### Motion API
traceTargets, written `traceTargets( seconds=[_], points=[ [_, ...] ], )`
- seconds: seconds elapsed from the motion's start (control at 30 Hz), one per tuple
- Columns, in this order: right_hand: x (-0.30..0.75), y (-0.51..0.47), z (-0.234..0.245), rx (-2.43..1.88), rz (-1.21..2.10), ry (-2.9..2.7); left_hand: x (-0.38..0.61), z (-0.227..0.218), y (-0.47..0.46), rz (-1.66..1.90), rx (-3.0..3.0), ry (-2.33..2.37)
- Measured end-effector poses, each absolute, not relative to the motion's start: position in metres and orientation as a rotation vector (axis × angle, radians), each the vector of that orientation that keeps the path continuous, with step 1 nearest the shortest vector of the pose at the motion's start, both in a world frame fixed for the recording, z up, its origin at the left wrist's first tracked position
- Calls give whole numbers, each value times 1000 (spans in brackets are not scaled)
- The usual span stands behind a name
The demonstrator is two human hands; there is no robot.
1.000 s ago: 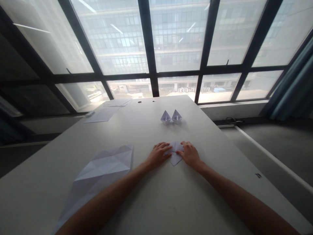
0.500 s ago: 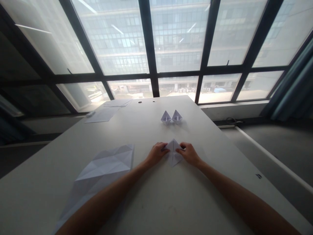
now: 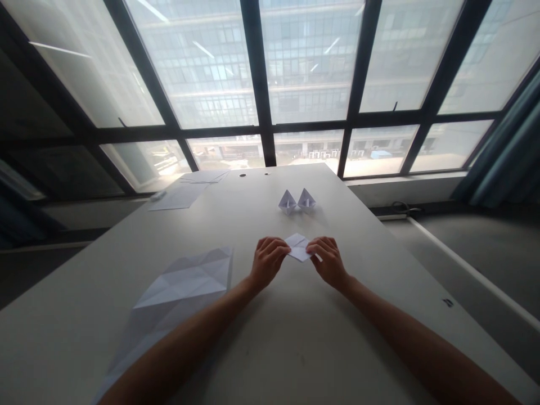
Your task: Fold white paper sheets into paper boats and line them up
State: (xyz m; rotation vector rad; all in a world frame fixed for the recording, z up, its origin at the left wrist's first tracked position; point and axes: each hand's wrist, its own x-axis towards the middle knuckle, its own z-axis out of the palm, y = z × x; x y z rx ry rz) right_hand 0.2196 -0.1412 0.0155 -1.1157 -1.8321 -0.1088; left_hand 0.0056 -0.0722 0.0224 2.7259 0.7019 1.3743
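Note:
Between my two hands is a small folded piece of white paper point(image 3: 298, 247), roughly diamond-shaped, with a crease or fold edge across its face. My left hand point(image 3: 268, 260) pinches its left corner between thumb and fingers. On the opposite corner, my right hand point(image 3: 328, 260) has the same kind of pinch. Beyond them on the table stand two folded paper boats, a left one point(image 3: 287, 202) and a right one point(image 3: 306, 200), side by side with their points upward.
A large creased sheet of paper point(image 3: 185, 281) lies left of my left forearm, which partly covers it. Flat white sheets point(image 3: 177, 197) lie at the far left of the white table point(image 3: 253, 216). A small dark mark point(image 3: 448, 302) shows near the right edge. Windows stand behind.
The folded paper has gone from a taller diamond with a lower point towards me to a flatter, shorter shape. Both hands have turned with it, still gripping its side corners.

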Motion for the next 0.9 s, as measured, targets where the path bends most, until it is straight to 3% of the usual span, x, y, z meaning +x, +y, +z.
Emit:
traceTargets(
  seconds=[0.3, 0.53, 0.73, 0.9],
  points=[
    [225, -133, 5, -1425, 17, -1963, 10, 15, -68, 749, 2814, 925],
    [222, -130, 4, -1657, 184, -1813, 14, 7, -64, 786, 2539, 1080],
    [223, -128, 3, -1774, 116, -1796, 14, 6, -65, 713, 2691, 1218],
    [219, -132, 5, -1688, 35, -1914, 14, 3, -63, 652, 2782, 870]
  ],
)
